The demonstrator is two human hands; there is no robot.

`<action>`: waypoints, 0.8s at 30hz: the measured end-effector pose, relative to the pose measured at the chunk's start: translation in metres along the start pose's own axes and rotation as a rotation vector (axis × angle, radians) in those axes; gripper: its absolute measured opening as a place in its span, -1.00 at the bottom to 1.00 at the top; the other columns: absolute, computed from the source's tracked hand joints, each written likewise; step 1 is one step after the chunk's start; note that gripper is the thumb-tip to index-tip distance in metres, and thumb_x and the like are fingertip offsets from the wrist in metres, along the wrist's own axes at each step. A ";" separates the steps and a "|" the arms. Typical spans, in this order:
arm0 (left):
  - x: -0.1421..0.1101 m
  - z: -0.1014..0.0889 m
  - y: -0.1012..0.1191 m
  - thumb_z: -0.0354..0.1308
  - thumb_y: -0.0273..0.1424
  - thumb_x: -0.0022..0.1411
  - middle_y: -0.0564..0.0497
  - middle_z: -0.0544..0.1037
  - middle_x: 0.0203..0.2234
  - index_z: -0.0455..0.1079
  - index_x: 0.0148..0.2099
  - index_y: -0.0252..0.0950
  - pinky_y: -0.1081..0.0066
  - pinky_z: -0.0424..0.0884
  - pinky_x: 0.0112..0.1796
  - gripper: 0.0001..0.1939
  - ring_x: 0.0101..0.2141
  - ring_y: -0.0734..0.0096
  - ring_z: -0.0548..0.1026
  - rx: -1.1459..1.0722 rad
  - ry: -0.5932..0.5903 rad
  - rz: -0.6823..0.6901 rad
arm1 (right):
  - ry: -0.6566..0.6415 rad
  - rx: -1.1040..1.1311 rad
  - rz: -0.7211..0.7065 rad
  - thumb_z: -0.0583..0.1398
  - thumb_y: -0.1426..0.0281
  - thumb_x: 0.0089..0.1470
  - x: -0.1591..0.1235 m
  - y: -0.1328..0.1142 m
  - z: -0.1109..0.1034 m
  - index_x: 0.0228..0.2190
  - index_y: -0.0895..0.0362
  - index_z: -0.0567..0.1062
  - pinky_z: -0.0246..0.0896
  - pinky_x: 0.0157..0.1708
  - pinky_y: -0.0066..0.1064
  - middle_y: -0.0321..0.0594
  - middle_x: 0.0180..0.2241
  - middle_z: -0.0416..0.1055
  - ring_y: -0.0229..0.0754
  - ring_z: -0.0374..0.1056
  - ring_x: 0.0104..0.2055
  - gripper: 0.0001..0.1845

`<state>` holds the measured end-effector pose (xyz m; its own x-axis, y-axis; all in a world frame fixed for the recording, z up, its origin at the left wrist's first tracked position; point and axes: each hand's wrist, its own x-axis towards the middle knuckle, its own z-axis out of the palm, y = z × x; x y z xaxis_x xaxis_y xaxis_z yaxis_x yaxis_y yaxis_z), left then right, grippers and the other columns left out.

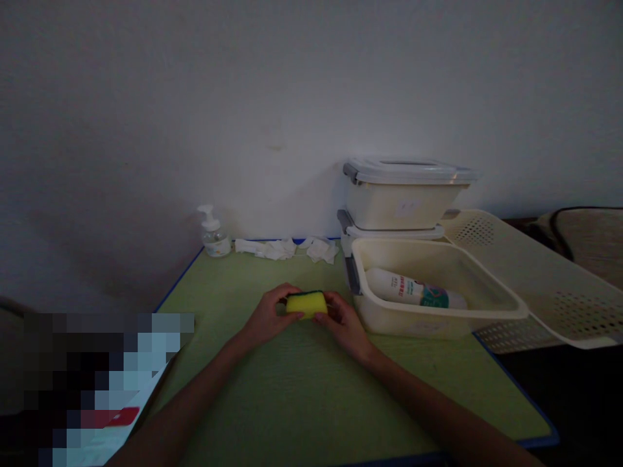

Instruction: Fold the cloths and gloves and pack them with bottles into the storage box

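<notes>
A yellow sponge [306, 303] with a dark green scouring layer on top is gripped from both ends just above the green table mat [292, 389]. My left hand [267, 318] closes its fingers around the sponge's left end. My right hand [343, 322] pinches the right end, thumb in front. Both forearms reach in from the bottom edge of the view.
An open cream tub [433, 318] holding a lying white bottle [413, 290] stands right of the hands; two lidded tubs [403, 194] are stacked behind it. A perforated cream basket [535, 279] sits far right. A pump bottle [213, 233] and crumpled white cloths [287, 248] line the wall.
</notes>
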<state>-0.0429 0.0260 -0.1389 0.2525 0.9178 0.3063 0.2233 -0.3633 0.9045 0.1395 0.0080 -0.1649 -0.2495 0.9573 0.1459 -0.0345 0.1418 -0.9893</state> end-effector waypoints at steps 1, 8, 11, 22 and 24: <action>0.000 -0.002 0.001 0.28 -0.40 -0.16 0.01 0.53 -0.40 0.46 -0.30 -0.25 0.39 0.38 -0.29 -0.73 -0.32 0.32 0.47 0.004 0.011 -0.004 | -0.003 0.006 0.010 0.20 0.39 -0.08 0.000 0.000 0.000 -0.18 0.08 0.27 0.30 -0.17 -0.31 -0.19 -0.13 0.35 -0.23 0.37 -0.20 -0.63; 0.018 -0.027 0.026 0.33 -0.32 -0.22 0.00 0.53 -0.35 0.44 -0.27 -0.27 0.34 0.43 -0.24 -0.63 -0.32 0.32 0.48 -0.043 0.232 0.018 | -0.032 0.024 0.029 0.14 0.46 -0.04 -0.004 -0.003 0.002 -0.19 0.07 0.21 0.27 -0.29 -0.39 -0.26 -0.23 0.36 -0.34 0.34 -0.38 -0.67; 0.037 -0.027 0.058 0.33 -0.34 -0.21 0.02 0.52 -0.34 0.44 -0.25 -0.27 0.39 0.43 -0.24 -0.63 -0.32 0.37 0.47 -0.013 0.207 0.121 | -0.064 0.019 0.029 0.12 0.52 -0.09 -0.005 -0.006 0.003 -0.22 0.07 0.20 0.22 -0.37 -0.44 -0.30 -0.29 0.34 -0.36 0.31 -0.42 -0.66; 0.116 0.067 0.156 0.18 -0.63 -0.26 0.09 0.38 -0.44 0.38 -0.40 -0.30 0.29 0.37 -0.16 -0.73 -0.32 0.33 0.40 0.292 -0.240 0.430 | -0.088 0.048 0.057 0.09 0.60 -0.14 -0.007 -0.003 0.006 -0.30 0.07 0.21 0.13 -0.46 -0.50 -0.39 -0.42 0.27 -0.38 0.22 -0.49 -0.68; 0.129 0.088 0.155 0.18 -0.64 -0.24 0.07 0.37 -0.45 0.38 -0.42 -0.30 0.26 0.35 -0.15 -0.75 -0.31 0.28 0.41 0.372 -0.314 0.495 | -0.094 0.054 0.066 0.09 0.61 -0.15 -0.008 -0.004 0.006 -0.29 0.07 0.22 0.12 -0.46 -0.51 -0.39 -0.42 0.27 -0.38 0.21 -0.48 -0.67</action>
<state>0.1074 0.0738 0.0142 0.6557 0.5605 0.5058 0.3053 -0.8096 0.5014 0.1353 -0.0019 -0.1622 -0.3425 0.9359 0.0820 -0.0664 0.0629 -0.9958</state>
